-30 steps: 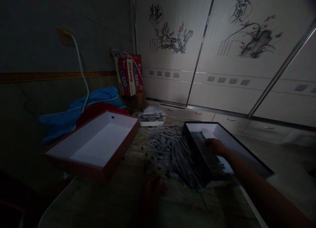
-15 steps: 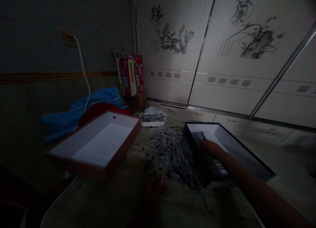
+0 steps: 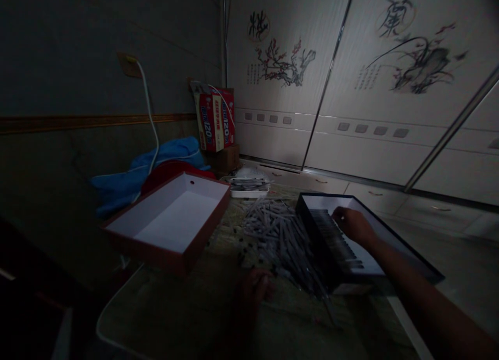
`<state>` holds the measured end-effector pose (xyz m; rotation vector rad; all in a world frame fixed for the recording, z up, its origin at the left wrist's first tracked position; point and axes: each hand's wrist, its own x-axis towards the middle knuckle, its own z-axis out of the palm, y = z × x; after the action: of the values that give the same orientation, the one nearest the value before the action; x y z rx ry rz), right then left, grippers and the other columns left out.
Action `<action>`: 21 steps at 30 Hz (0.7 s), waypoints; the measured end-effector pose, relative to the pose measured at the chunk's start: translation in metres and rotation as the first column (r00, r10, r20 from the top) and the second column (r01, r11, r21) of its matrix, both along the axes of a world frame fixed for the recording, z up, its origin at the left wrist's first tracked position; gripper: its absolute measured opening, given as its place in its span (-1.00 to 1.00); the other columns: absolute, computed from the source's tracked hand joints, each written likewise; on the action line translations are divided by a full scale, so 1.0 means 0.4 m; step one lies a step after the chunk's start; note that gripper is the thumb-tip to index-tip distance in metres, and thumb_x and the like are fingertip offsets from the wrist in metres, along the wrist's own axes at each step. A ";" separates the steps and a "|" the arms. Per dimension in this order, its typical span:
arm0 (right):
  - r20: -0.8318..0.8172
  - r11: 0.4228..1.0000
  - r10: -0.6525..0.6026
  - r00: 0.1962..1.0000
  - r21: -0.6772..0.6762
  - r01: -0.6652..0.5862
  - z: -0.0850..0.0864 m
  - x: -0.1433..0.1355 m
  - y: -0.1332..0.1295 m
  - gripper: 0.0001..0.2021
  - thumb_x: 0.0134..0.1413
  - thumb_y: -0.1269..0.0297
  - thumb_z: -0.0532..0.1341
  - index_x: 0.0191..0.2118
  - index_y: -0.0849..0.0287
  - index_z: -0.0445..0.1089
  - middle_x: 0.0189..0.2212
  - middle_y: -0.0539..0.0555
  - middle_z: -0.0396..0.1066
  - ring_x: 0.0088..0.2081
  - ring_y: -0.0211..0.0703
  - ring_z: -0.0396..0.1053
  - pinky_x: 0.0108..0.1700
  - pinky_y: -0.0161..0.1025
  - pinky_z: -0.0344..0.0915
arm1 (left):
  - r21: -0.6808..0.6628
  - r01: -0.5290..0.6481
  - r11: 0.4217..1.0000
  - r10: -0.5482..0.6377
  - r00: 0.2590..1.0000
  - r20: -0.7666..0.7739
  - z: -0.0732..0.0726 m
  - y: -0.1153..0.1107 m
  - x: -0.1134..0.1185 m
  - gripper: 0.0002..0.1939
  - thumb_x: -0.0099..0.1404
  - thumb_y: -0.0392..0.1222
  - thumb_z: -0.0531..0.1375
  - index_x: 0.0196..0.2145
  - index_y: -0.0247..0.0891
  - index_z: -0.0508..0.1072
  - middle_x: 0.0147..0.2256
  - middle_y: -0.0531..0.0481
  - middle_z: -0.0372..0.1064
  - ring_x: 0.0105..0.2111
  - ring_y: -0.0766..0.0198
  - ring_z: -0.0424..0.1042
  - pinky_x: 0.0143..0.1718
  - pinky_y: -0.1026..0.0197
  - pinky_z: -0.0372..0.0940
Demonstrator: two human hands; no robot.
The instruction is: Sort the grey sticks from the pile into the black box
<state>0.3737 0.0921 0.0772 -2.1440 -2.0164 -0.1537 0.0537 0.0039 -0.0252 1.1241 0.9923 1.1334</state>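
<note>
My right hand (image 3: 354,224) is inside the dark-edged box (image 3: 401,248), over its white floor. Its fingers are curled, and whatever they may hold is too dark to make out. Just left of it, dark pen-like sticks (image 3: 336,238) lie side by side in a row along the box's left wall. My left hand (image 3: 256,286) rests low over the table with bent fingers, in deep shadow; I cannot make out anything in them. Beyond it spreads a loose heap of grey pen-like sticks (image 3: 278,227), with small black pieces (image 3: 240,248) scattered at its near left side.
A red-brown box (image 3: 167,222) with a white inside stands on the left of the table (image 3: 156,318). At the back sits a white tray (image 3: 249,194) holding more sticks. Blue cloth (image 3: 152,165), a red printed carton (image 3: 216,120) and sliding cupboard doors (image 3: 273,142) lie beyond.
My right hand has moved right and slightly up, off the row of sticks, which now shows more fully. My left hand stays near the heap's close edge. The whole view has shifted a little.
</note>
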 end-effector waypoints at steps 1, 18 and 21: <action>-0.020 0.998 -0.018 1.000 0.064 0.020 0.022 -0.019 -0.021 -0.76 0.19 0.27 -0.01 -0.25 0.25 0.36 -0.34 0.15 0.45 -0.34 -0.17 0.42 -0.29 -0.28 0.25 | -0.004 0.003 1.000 -0.003 1.000 -0.012 -0.002 -0.001 0.002 -0.78 0.12 -0.09 0.14 -0.39 -0.32 0.42 -0.59 0.00 0.43 -0.59 0.29 0.38 -0.52 0.27 0.25; -0.586 0.949 0.260 0.768 0.301 -0.092 -0.274 -0.418 -0.364 -0.76 0.18 0.18 0.01 -0.39 0.15 0.32 -0.50 0.02 0.37 -0.48 -0.24 0.34 -0.42 -0.33 0.21 | 0.399 0.150 0.905 0.347 0.282 -0.894 0.037 0.207 -0.203 -0.50 0.09 -0.48 -0.02 0.02 -0.44 0.27 0.07 -0.30 0.22 0.12 0.04 0.12 0.13 0.03 -0.02; -0.550 0.942 0.268 0.791 0.323 -0.095 -0.275 -0.411 -0.364 -0.76 0.18 0.18 0.02 -0.41 0.16 0.32 -0.51 0.03 0.36 -0.49 -0.23 0.34 -0.42 -0.32 0.19 | 0.386 0.127 0.914 0.344 0.263 -0.901 0.014 0.242 -0.218 -0.55 0.08 -0.48 -0.02 -0.04 -0.43 0.33 0.01 -0.31 0.28 0.07 0.00 0.19 0.10 0.00 0.02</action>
<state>0.2091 -0.0534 -0.0330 -1.5476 -1.6895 0.2229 -0.0336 0.1006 -0.0195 2.2605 1.8757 0.6289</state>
